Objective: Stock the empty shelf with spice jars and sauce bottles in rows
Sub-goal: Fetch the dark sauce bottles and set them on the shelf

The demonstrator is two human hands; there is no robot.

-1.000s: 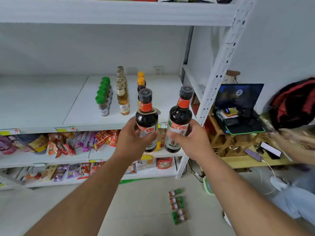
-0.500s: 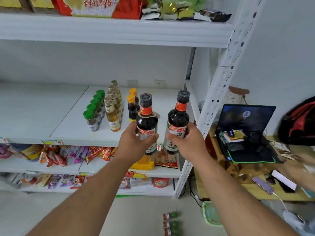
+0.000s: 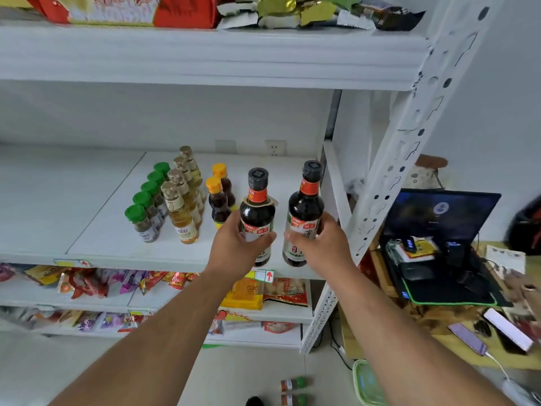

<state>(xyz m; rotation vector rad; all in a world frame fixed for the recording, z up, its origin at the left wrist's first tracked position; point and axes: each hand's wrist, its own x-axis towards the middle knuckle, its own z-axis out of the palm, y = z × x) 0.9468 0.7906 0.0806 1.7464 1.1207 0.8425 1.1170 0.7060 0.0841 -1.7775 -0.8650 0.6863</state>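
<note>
Two dark sauce bottles held upright at the front edge of a white shelf (image 3: 102, 238).
The left hand (image 3: 234, 250) curls round the left bottle (image 3: 257, 212); the right hand (image 3: 325, 247) wraps the right bottle (image 3: 304, 212), the two just apart. At ten o'clock from them stand three rows: green-capped jars (image 3: 146, 206), pale oil bottles (image 3: 181, 200), orange-capped bottles (image 3: 219, 197). At three o'clock, beyond the upright, a laptop (image 3: 439, 212).
</note>
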